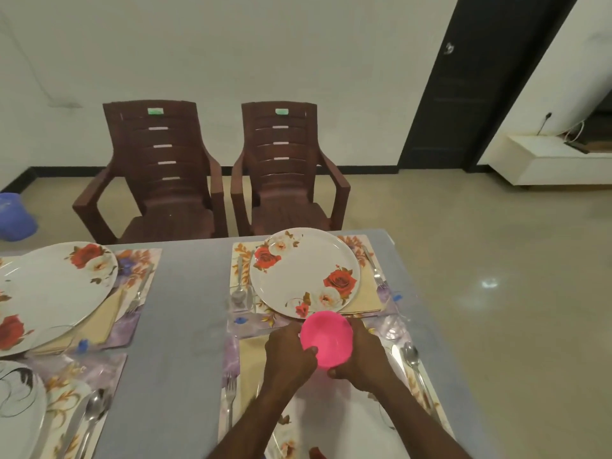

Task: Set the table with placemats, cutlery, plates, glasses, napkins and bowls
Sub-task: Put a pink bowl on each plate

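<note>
Pink bowl (327, 340): held in two-handed grip, left hand (288, 354) and right hand (362, 358) curled round its sides; mouth tilted away toward flowered plate (304, 271); round, no long axis.

far-right plate (304, 271) on placemat (243, 260), napkin (367, 293) under it | fork (374, 266) right of plate, spoon (238, 286) left | bowl (327, 339) between both hands, before plate | two chairs (159, 173) behind surface (185, 293) | second plate (53, 286) far left

Dim indoor light; floor (489, 282) glare; edges warped.
</note>
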